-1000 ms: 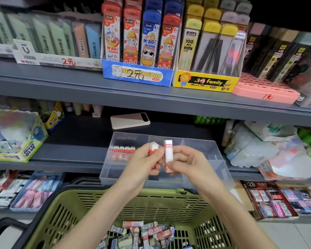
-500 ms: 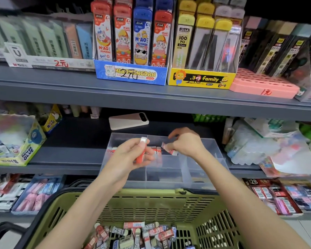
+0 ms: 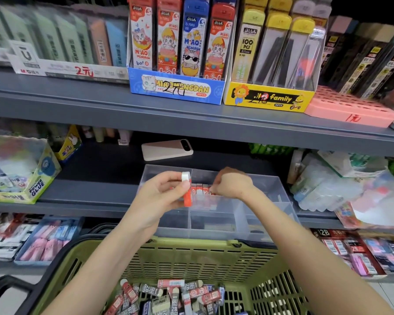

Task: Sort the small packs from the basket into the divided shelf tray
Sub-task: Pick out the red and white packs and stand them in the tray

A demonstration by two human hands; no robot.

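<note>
A clear divided tray [image 3: 216,226] sits on the middle shelf. A row of red-and-white small packs [image 3: 200,189] stands in its back left compartment. My left hand [image 3: 162,194] holds one red pack [image 3: 187,189] upright over the tray's left side. My right hand [image 3: 231,184] is down inside the tray at the right end of that row, fingers curled; whether it still grips a pack is hidden. Below, the green basket [image 3: 191,258] holds several red and dark packs [image 3: 168,296].
A pink phone-like device [image 3: 167,149] lies behind the tray. A glue box [image 3: 21,173] stands on the left, plastic bags [image 3: 341,185] on the right. The shelf above carries display boxes [image 3: 178,87]. More stock fills the lower shelf.
My right hand moved from in front of me into the tray with its pack and pressed down at the row's end. My left hand stayed over the tray holding its red pack.
</note>
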